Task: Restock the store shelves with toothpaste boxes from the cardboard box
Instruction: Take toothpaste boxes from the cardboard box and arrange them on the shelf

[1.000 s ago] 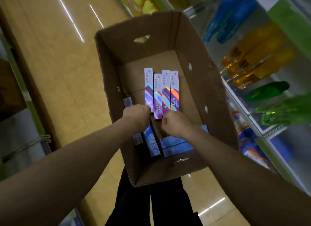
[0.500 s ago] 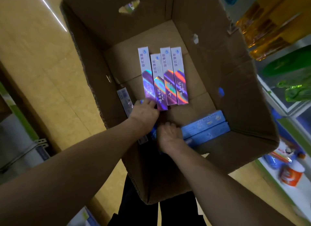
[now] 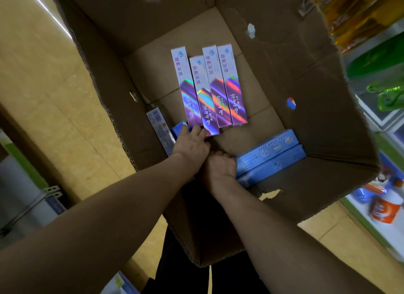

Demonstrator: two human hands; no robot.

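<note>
Head view: tan tiled floor (image 3: pixel 43 85) lies left of the cardboard box (image 3: pixel 306 96), with store shelves (image 3: pixel 371 116) of bottles to its right. Four purple toothpaste boxes (image 3: pixel 209 85) lie side by side inside. The left hand (image 3: pixel 192 143) touches their near ends. The right hand (image 3: pixel 222 164) is curled beside blue boxes (image 3: pixel 273 156). Neither hand's grip is clear.

Four shiny purple toothpaste boxes (image 3: pixel 209 88) lie flat, side by side, inside the open brown cardboard box (image 3: pixel 284 53). Two blue toothpaste boxes (image 3: pixel 271 156) lie by its wall.
</note>
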